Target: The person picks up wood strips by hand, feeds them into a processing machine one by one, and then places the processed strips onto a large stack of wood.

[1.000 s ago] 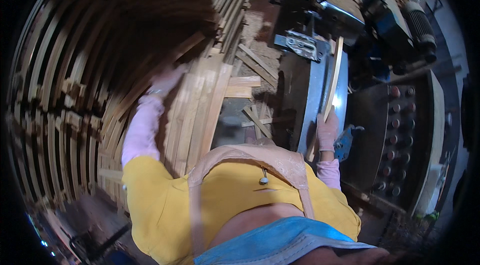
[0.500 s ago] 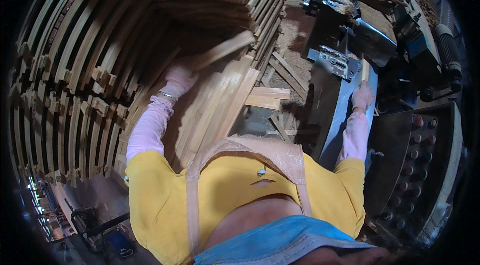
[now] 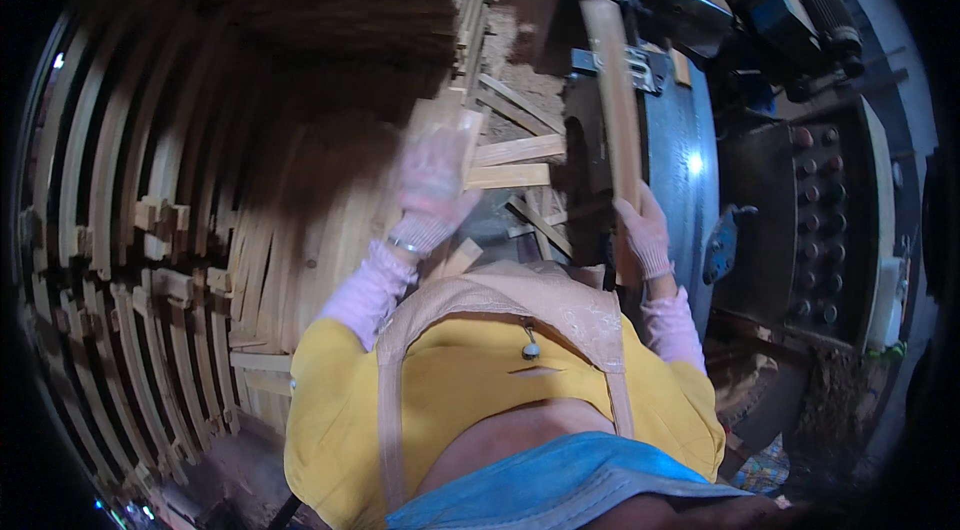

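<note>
A long, pale wooden strip (image 3: 618,110) stands at a slant in my right hand (image 3: 645,225), with the fingers closed around its lower part. It passes over the near side of the machine's metal bed, and its far end is blurred. My left hand (image 3: 432,175), in a pale knitted glove, lies over light wooden boards (image 3: 450,117) at the right edge of the stack. Its fingers look stretched out and its thumb stands apart, though motion softens the outline. Another wooden piece (image 3: 681,68) lies on the bed beside the metal guide (image 3: 640,70).
Tall stacks of wooden strips (image 3: 150,130) rise on the left. Loose offcuts (image 3: 515,148) lie between the stack and the machine. The smooth metal bed (image 3: 685,160) runs along the right, with a control panel (image 3: 820,220) of several round buttons beyond it. A motor (image 3: 825,10) sits far right.
My left hand has moved right and no longer raises a wooden piece. My right hand has left the piece on the bed and now holds a long strip. The view has shifted.
</note>
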Demonstrator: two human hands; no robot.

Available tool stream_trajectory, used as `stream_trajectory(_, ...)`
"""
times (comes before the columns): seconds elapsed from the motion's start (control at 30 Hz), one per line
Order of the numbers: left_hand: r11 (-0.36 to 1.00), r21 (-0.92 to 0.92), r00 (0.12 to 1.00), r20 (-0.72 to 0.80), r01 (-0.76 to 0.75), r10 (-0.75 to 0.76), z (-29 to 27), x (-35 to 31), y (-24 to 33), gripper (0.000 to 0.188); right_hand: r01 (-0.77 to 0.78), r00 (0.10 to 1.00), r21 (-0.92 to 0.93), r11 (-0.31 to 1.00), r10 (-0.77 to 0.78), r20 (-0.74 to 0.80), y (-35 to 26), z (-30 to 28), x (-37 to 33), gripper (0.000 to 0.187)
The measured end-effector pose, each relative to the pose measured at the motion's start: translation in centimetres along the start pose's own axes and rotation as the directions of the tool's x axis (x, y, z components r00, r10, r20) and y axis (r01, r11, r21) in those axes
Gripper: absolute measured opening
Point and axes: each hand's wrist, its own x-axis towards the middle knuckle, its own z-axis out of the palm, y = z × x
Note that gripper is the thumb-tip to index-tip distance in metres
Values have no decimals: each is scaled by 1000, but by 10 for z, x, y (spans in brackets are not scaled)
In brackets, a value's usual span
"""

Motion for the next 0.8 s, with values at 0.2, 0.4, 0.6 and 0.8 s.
stream_trajectory(0.2,923,324,912,276,207,-302,62,-72,-2,89,-103,946,-929,355,-254,-202,122,-84,-18,48)
stream_trajectory(0.4,890,319,906,163,327,-391,75,-58,3,79,-119,858,-925,361,-431,-279,127,-86,164,27)
stream_trajectory(0.6,779,-347,833,16,523,-552,31,37,14,57,298,947,-327,897,-320,-15,32,-37,250,35)
stream_trajectory(0.8,409,-747,793,253,524,-554,21,135,96,53,-149,674,422,894,-220,705,-33,67,79,62)
